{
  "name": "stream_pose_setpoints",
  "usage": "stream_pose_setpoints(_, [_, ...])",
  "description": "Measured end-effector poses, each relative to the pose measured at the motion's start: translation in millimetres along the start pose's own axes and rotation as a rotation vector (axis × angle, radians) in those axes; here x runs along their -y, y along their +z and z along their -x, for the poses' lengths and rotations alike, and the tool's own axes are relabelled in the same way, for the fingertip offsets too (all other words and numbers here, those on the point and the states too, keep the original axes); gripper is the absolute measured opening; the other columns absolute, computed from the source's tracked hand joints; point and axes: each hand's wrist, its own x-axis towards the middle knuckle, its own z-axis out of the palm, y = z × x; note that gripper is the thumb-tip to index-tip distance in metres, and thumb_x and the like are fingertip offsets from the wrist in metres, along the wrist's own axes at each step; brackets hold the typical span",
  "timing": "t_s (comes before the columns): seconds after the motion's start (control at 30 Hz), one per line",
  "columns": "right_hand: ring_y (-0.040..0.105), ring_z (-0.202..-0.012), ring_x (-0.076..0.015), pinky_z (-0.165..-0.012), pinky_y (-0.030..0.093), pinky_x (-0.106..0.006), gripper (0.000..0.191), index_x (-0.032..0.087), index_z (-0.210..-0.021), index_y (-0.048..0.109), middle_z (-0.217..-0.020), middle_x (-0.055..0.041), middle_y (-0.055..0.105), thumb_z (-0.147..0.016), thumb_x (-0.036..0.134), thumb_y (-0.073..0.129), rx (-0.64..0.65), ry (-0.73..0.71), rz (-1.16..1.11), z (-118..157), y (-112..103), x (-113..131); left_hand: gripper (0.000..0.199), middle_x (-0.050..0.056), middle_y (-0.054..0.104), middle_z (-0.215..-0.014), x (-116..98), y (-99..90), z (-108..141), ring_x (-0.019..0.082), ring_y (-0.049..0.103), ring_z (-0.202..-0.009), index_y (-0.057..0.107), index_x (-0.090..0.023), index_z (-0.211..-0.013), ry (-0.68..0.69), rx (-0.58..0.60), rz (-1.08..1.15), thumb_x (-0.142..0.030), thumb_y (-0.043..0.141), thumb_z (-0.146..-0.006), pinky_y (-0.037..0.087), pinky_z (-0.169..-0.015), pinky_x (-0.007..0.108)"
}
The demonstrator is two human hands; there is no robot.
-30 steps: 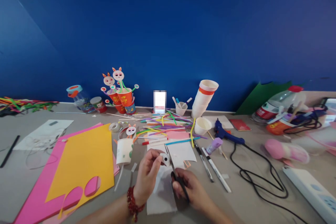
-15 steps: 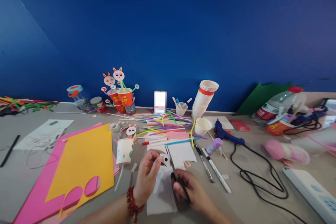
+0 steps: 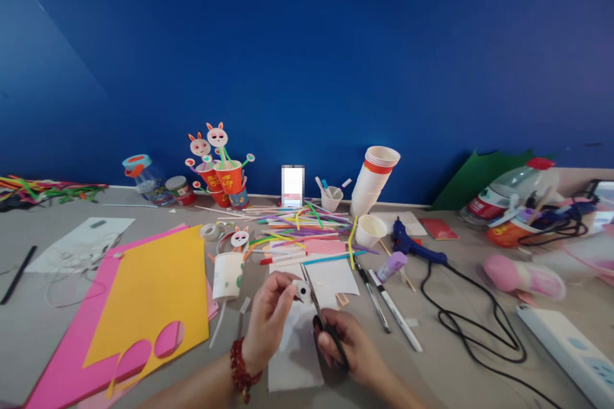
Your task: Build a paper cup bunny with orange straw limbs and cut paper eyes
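Between the thumb and fingers of my left hand (image 3: 271, 316) is a small white paper piece (image 3: 302, 291) with a black dot on it. My right hand (image 3: 352, 342) is closed round the black handles of a pair of scissors (image 3: 330, 337). The scissor blades point up and away from me, right beside the paper's right edge. Below both hands lies a sheet of white paper (image 3: 295, 358). Farther off, a white paper cup (image 3: 228, 276) with green spots bears a small rabbit face (image 3: 240, 239).
Pink card (image 3: 62, 358) and yellow card (image 3: 153, 287) with cut-outs lie left. Pipe cleaners (image 3: 307, 223) heap mid-table. On the right are markers (image 3: 396, 312), a glue stick (image 3: 392, 265), a blue glue gun (image 3: 417, 248) with a looping cord, and a power strip (image 3: 566, 345). Stacked cups (image 3: 374, 179) stand behind.
The paper piece has turned slightly at the scissor blades, and its outline looks a little rounder. Both hands stay in nearly the same place.
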Motion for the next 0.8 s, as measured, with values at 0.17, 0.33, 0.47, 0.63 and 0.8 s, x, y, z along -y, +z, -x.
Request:
stream_pose_setpoints(0.17, [0.037, -0.048, -0.0101, -0.048, 0.026, -0.024, 0.069, 0.021, -0.065, 0.043, -0.051, 0.0054, 0.043, -0.068, 0.089, 0.058, 0.002, 0.029, -0.003, -0.3, -1.9, 1.8, 0.025, 0.004, 0.064, -0.086, 0.5, -0.9, -1.4, 0.016, 0.058, -0.076, 0.059, -0.019, -0.081, 0.001, 0.012, 0.035, -0.04, 0.058, -0.095, 0.046, -0.072, 0.026])
stream_pose_setpoints(0.33, [0.036, -0.049, -0.0102, -0.049, 0.026, -0.024, 0.072, 0.022, -0.062, 0.042, -0.051, 0.0052, 0.042, -0.064, 0.092, 0.057, -0.012, 0.033, 0.056, -0.6, -4.4, 4.8, 0.026, 0.004, 0.064, -0.086, -3.5, -1.8, -2.9, 0.016, 0.057, -0.075, 0.06, -0.019, -0.083, -0.02, 0.02, 0.041, -0.041, 0.058, -0.095, 0.046, -0.07, 0.027])
stream_pose_setpoints(0.47, [0.036, -0.048, -0.0104, -0.048, 0.027, -0.024, 0.072, 0.022, -0.063, 0.043, -0.051, 0.0052, 0.043, -0.065, 0.092, 0.055, 0.005, 0.048, 0.071, -0.8, -6.3, 7.0, 0.026, 0.004, 0.064, -0.087, -5.2, -1.8, -2.7, 0.016, 0.056, -0.074, 0.06, -0.019, -0.083, -0.046, 0.015, 0.069, -0.042, 0.059, -0.094, 0.045, -0.069, 0.027])
stream_pose_setpoints(0.63, [0.035, -0.049, -0.0104, -0.048, 0.024, -0.024, 0.07, 0.022, -0.063, 0.042, -0.051, 0.0056, 0.042, -0.067, 0.091, 0.056, 0.01, 0.028, 0.104, -0.6, -8.5, 5.9, 0.024, 0.004, 0.063, -0.09, -3.1, -4.2, -2.4, 0.016, 0.054, -0.076, 0.06, -0.019, -0.085, -0.044, 0.024, 0.06, -0.041, 0.058, -0.095, 0.044, -0.071, 0.027])
stream_pose_setpoints(0.8, [0.034, -0.048, -0.0103, -0.047, 0.023, -0.024, 0.071, 0.022, -0.063, 0.04, -0.05, 0.0058, 0.041, -0.066, 0.092, 0.055, 0.02, 0.048, 0.117, -0.4, -9.6, 4.5, 0.025, 0.004, 0.062, -0.091, -2.4, -5.8, -3.2, 0.016, 0.053, -0.076, 0.059, -0.019, -0.085, -0.046, 0.034, 0.057, -0.041, 0.057, -0.095, 0.043, -0.071, 0.027])
